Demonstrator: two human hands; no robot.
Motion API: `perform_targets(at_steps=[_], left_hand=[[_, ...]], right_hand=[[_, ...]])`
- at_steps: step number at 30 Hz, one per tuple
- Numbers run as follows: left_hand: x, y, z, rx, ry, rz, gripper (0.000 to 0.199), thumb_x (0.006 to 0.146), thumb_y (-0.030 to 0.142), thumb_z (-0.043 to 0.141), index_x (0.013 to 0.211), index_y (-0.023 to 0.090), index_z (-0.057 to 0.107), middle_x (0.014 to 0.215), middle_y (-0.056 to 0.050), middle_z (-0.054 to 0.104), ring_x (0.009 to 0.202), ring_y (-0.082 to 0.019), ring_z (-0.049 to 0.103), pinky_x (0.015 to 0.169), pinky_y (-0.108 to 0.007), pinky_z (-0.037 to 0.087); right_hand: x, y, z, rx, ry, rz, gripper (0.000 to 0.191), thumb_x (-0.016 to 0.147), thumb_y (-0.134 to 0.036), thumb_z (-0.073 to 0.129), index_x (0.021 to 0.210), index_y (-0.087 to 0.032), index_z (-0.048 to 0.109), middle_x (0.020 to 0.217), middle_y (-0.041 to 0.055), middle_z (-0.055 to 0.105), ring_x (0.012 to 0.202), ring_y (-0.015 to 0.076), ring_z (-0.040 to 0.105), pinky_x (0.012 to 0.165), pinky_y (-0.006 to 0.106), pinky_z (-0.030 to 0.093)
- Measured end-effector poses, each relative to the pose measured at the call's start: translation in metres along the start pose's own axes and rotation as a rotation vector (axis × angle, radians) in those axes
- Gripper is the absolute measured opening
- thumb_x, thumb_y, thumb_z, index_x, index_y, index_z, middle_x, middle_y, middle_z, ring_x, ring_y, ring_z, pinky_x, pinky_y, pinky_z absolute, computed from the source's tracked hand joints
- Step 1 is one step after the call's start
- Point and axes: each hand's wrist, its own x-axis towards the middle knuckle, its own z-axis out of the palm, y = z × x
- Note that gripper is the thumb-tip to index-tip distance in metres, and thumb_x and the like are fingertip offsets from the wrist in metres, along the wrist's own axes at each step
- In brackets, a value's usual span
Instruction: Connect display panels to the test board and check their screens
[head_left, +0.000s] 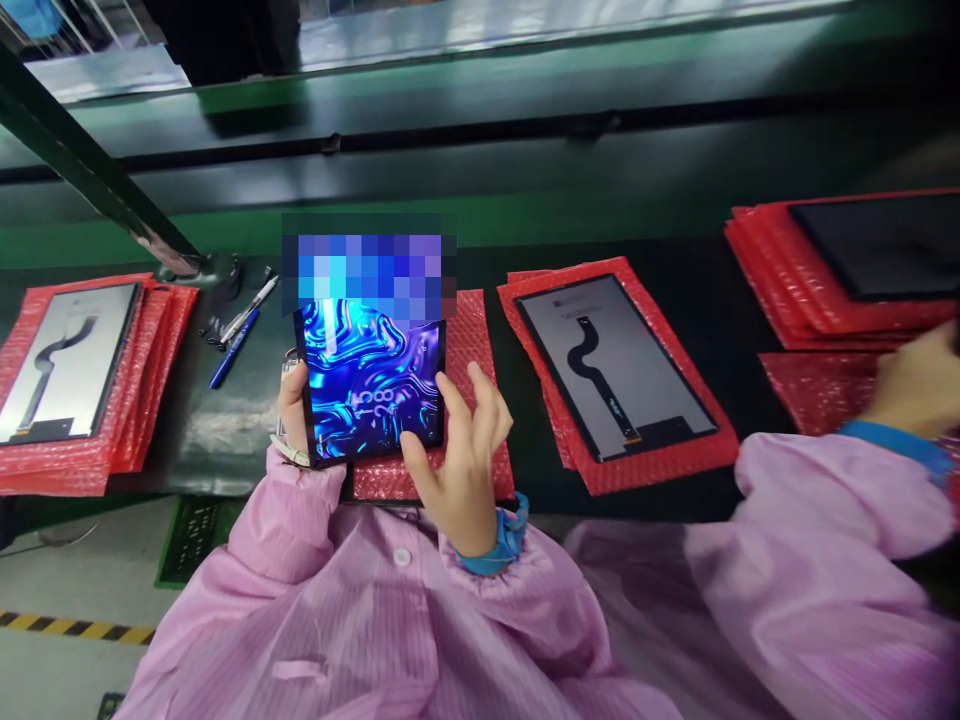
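A tablet (371, 375) with a lit blue and purple swirl screen is tilted up in front of me, its upper part blurred by a mosaic. My left hand (294, 408) grips its left edge, most of the fingers hidden behind it. At the tablet's lower right is my right hand (463, 455), fingers spread and bent, thumb and index finger at the screen; it holds nothing. Under the tablet lies a red bubble-wrap sheet (469, 400).
Display panels lie on red bubble wrap: one at the left (67, 360), one right of centre (615, 370), a dark one (885, 245) at the far right. Pens (234, 350) lie left of the tablet. A co-worker's hand (919, 385) reaches in at right. A green post (97, 160) slants at upper left.
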Motion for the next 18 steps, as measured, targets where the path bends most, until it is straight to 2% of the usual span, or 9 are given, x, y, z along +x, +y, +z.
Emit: perform_targets(at_steps=[4, 6, 9, 12, 15, 18], left_hand=[[0.001, -0.001, -0.006, 0.021, 0.013, 0.014, 0.029, 0.075, 0.044, 0.07, 0.095, 0.024, 0.077, 0.101, -0.004, 0.078, 0.12, -0.032, 0.066, 0.105, -0.045, 0.055], [0.001, -0.001, -0.008, 0.026, -0.018, 0.006, 0.032, 0.073, 0.044, 0.071, 0.097, 0.023, 0.077, 0.106, -0.005, 0.078, 0.123, -0.033, 0.065, 0.107, -0.047, 0.054], [0.0, -0.001, -0.011, 0.048, -0.07, -0.046, 0.04, 0.073, 0.046, 0.07, 0.103, 0.021, 0.077, 0.115, -0.007, 0.076, 0.131, -0.035, 0.059, 0.108, -0.048, 0.053], [0.0, 0.0, -0.014, 0.055, -0.032, -0.057, 0.034, 0.074, 0.045, 0.067, 0.096, 0.021, 0.078, 0.11, -0.006, 0.077, 0.134, -0.035, 0.057, 0.109, -0.044, 0.053], [0.0, 0.0, -0.016, 0.039, -0.002, -0.045, 0.033, 0.073, 0.045, 0.069, 0.094, 0.022, 0.078, 0.104, -0.004, 0.078, 0.131, -0.034, 0.06, 0.11, -0.043, 0.053], [0.0, -0.002, -0.016, 0.043, -0.009, -0.015, 0.036, 0.072, 0.047, 0.071, 0.094, 0.02, 0.077, 0.099, -0.004, 0.079, 0.12, -0.034, 0.067, 0.106, -0.045, 0.055]], right_hand=[[-0.004, -0.001, 0.006, -0.051, -0.013, 0.046, 0.063, 0.101, -0.05, 0.045, 0.151, -0.013, 0.04, 0.157, 0.0229, 0.031, 0.143, 0.038, 0.032, 0.112, 0.064, 0.039], [-0.006, -0.007, 0.01, -0.082, -0.042, 0.035, 0.064, 0.1, -0.05, 0.047, 0.151, -0.013, 0.042, 0.16, 0.0236, 0.026, 0.145, 0.0405, 0.028, 0.112, 0.066, 0.038], [-0.008, -0.021, 0.014, -0.113, -0.11, -0.098, 0.061, 0.095, -0.055, 0.058, 0.148, -0.026, 0.051, 0.165, 0.0167, 0.019, 0.148, 0.0453, 0.02, 0.113, 0.071, 0.033], [-0.01, -0.032, 0.013, -0.055, -0.138, -0.276, 0.059, 0.088, -0.059, 0.067, 0.141, -0.036, 0.057, 0.162, 0.0117, 0.026, 0.15, 0.044, 0.018, 0.117, 0.069, 0.031], [-0.009, -0.033, 0.009, -0.005, -0.104, -0.309, 0.053, 0.091, -0.054, 0.065, 0.14, -0.033, 0.058, 0.162, 0.0124, 0.028, 0.151, 0.0398, 0.02, 0.119, 0.061, 0.033], [-0.007, -0.025, 0.004, -0.007, -0.061, -0.196, 0.048, 0.099, -0.045, 0.054, 0.141, -0.024, 0.055, 0.163, 0.0156, 0.025, 0.15, 0.037, 0.023, 0.119, 0.058, 0.034]])
